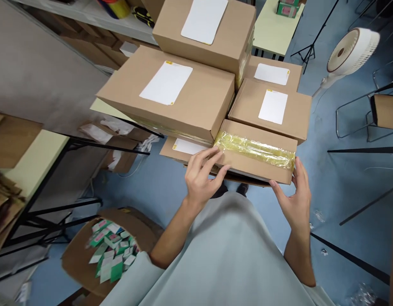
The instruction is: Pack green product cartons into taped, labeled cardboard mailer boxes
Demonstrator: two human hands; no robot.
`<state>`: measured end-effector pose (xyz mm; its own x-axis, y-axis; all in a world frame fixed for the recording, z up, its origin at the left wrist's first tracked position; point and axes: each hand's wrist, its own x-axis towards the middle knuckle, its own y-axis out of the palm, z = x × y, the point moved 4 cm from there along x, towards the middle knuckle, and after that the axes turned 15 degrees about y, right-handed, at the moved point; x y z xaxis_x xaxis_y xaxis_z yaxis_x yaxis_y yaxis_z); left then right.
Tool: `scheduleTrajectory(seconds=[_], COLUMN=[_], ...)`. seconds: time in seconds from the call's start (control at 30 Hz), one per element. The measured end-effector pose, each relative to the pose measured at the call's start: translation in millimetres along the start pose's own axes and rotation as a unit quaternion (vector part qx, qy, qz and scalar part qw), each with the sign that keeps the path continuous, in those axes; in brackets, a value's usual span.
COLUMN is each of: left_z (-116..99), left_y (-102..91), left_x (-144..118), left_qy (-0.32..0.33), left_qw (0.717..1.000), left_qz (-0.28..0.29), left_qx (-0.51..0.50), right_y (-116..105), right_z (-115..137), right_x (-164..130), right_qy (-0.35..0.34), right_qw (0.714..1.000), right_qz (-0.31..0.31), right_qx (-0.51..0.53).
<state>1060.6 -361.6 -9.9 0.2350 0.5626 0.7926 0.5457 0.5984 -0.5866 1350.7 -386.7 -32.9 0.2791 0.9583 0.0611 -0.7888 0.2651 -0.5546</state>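
Note:
A small brown cardboard box [256,155] lies nearest me in a group of boxes, with shiny yellowish tape along its top. My left hand [202,174] is at its left near corner, fingers bent against the side and thumb by the front edge. At the opposite corner, my right hand [293,199] has its fingers along the right side and its thumb at the near edge. Beneath lies another box with a white label [190,146], partly hidden. Touching the taped box from behind is a labelled carton [298,106]; a larger labelled carton [120,87] stands to its left.
Another carton [215,55] rises at the back. On the floor at lower left, an open cardboard box [73,263] holds many green and white small packs. A white fan [354,51] and a chair [385,110] stand right. Black table legs cross the blue floor [336,204].

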Motion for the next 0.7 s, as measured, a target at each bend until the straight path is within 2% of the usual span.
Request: scheduleTrajectory(seconds=[0.2, 0.37, 0.43, 0.57, 0.7], left_z=[-3, 3, 8, 35, 79], left_y=[-0.6, 7.5, 3.6, -28.0, -80.3], left_x=[-2, 2, 0, -17, -54], left_qy=[-0.03, -0.055, -0.052, -0.065, -0.095], left_qw=[0.999, 0.995, 0.992, 0.984, 0.975], left_qz=[0.01, 0.031, 0.028, -0.019, -0.079], left_qx=[-0.009, -0.071, -0.107, -0.165, -0.185], right_y=[5, 13, 13, 8, 13], right_z=[-4, -4, -4, 5, 44], right_x=[-8, -9, -14, -36, -76], right_qy=[-0.001, 0.01, 0.012, -0.008, -0.057], right_qw=[0.998, 0.998, 0.997, 0.987, 0.954], right_qz=[-0.054, -0.026, -0.042, -0.138, -0.256], right_qx=[-0.041, -0.061, -0.058, -0.084, -0.143])
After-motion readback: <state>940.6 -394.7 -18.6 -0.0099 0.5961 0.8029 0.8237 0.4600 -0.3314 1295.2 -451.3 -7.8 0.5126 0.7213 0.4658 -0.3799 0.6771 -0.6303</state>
